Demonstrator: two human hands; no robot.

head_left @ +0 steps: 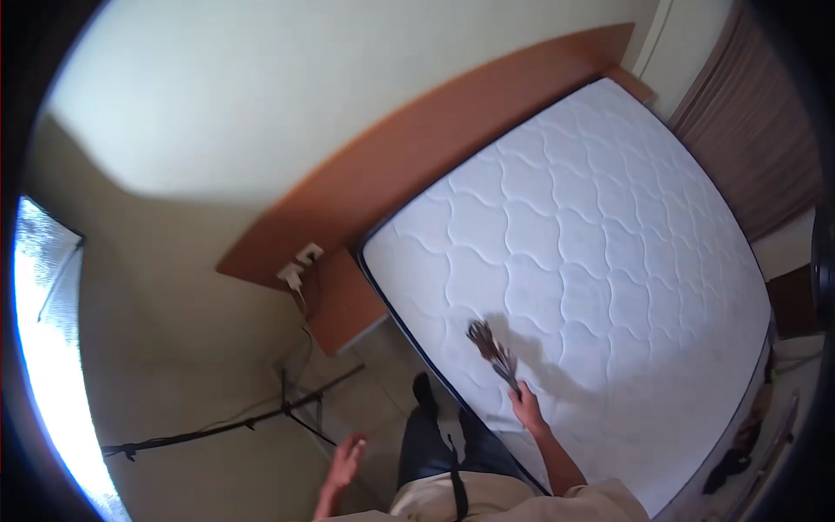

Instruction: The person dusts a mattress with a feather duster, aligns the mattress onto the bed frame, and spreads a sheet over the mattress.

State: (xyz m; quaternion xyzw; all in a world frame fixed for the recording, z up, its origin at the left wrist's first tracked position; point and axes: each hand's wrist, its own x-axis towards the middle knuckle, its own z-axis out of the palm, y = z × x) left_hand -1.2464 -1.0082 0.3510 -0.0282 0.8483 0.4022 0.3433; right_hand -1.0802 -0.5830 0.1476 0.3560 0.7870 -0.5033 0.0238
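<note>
My right hand (527, 409) is closed around the lower end of a brown, bundled object (491, 350), perhaps a brush or dried stems; its exact kind is hard to tell. The bundle is held above the near part of a white quilted mattress (600, 235) and casts a shadow on it. My left hand (347, 461) is in the air to the left of my legs, fingers apart and slightly bent, with nothing in it.
A wooden headboard (417, 143) stands behind the mattress, with a small shelf (341, 300) and wall sockets (300, 264) beside it. A black stand (235, 424) and a bright softbox (54, 348) are at left. A brown curtain (748, 122) hangs at right.
</note>
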